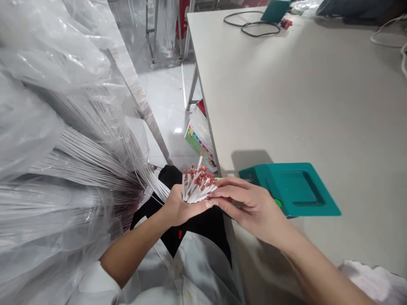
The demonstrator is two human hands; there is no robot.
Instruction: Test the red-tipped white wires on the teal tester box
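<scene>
A bundle of thin white wires point(193, 192) with reddish, copper-like tips is gripped in my left hand point(178, 207). The tips point up and away from me, and one wire sticks out above the others. My right hand point(251, 207) reaches in from the right, its fingertips pinched together at the bundle's right edge; the exact wires between them are hidden. Just beyond the right hand, a teal device point(295, 190) with a recessed top and a green button point(278, 203) sits at the table's edge. Part of it is covered by the hand.
Long white wires under clear plastic sheeting point(47, 51) hang over a rack rail point(140, 93) on the left. The pale table point(286, 106) fills the right. A black cable point(254, 27) and another teal device point(275, 10) lie at its back. A printed box point(202, 142) stands below the edge.
</scene>
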